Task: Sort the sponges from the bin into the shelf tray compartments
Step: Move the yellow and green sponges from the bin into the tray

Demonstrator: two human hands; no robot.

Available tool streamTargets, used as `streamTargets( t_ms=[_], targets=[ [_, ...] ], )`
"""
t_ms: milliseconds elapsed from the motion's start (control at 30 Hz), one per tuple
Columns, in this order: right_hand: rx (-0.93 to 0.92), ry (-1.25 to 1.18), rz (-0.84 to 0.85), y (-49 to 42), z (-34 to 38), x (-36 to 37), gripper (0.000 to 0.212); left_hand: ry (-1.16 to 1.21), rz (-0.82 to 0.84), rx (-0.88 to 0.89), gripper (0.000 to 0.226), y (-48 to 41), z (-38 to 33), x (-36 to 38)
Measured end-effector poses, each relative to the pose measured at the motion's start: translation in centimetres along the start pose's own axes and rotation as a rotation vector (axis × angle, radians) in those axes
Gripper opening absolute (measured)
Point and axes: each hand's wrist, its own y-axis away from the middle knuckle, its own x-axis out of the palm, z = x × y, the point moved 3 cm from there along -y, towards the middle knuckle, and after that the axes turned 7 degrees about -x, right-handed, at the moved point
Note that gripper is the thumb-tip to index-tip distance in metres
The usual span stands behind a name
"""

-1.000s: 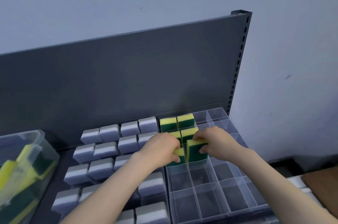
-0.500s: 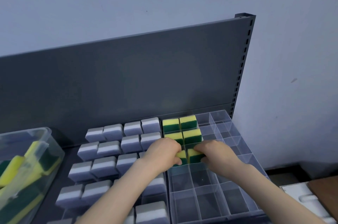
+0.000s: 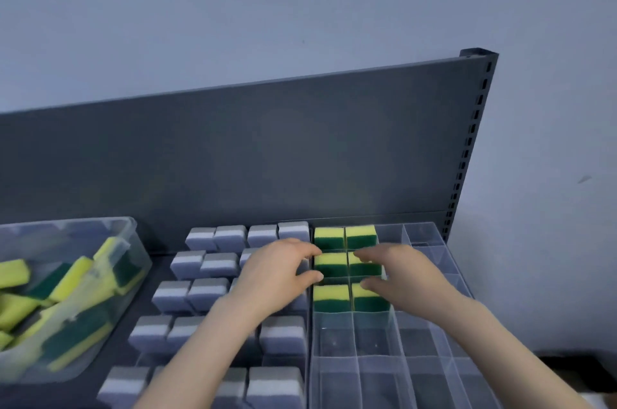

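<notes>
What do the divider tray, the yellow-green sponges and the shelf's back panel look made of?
Divider tray: probably clear glossy plastic; its walls are see-through and catch glints. Yellow-green sponges: likely matte foam, yellow on top of a green scrub layer; blur hides texture. Back panel: seemingly painted metal, dark grey, smooth, matte, beside a slotted upright.

Both bare forearms reach in from the bottom, the left from about 7 o'clock and the right from about 5. The left hand [image 3: 277,275] is palm down, its fingers loosely stretched toward 3 o'clock. The right hand [image 3: 404,271] mirrors it, fingers [image 3: 364,255] aimed at 9 o'clock, tips close to the left's but apart.
</notes>
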Motion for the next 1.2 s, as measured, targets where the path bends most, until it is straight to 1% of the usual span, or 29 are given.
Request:
streamTargets(
  t_ms=[100,233,367,500,633,800,933,1067,1200],
  targets=[
    [-0.057,-0.059,-0.04,-1.0,1.4,0.1,0.047,0.004,-0.077,-0.138,0.038,1.8,2.0,-0.9],
    [-0.168,-0.049,-0.01,-2.7,3.7,1.3,0.045,-0.1,-0.137,-0.339,0.038,5.2,5.3,-1.9],
    [-0.277,-0.064,0.034,-4.4,7.1,2.6,0.043,-0.169,-0.125,-0.538,0.03,9.3,8.8,-2.8],
    [-0.358,-0.099,0.063,-5.9,11.0,3.9,0.038,-0.213,-0.132,-0.664,0.029,13.2,12.1,-3.8],
    [-0.428,-0.105,0.092,-6.8,15.6,4.9,0.037,-0.236,-0.107,-0.743,0.032,16.3,15.3,-5.0],
    [-0.483,-0.108,0.104,-8.0,21.6,6.7,0.035,-0.234,-0.125,-0.813,0.035,20.2,19.8,-6.5],
    [-0.497,-0.117,0.106,-8.7,26.8,8.2,0.036,-0.228,-0.134,-0.814,0.039,23.0,24.1,-8.3],
    [-0.537,-0.119,0.086,-9.6,32.6,9.6,0.037,-0.234,-0.157,-0.808,0.035,25.8,28.5,-10.3],
    [-0.525,-0.13,0.061,-10.1,37.0,11.6,0.037,-0.23,-0.161,-0.785,0.032,27.8,32.6,-11.6]
  ],
)
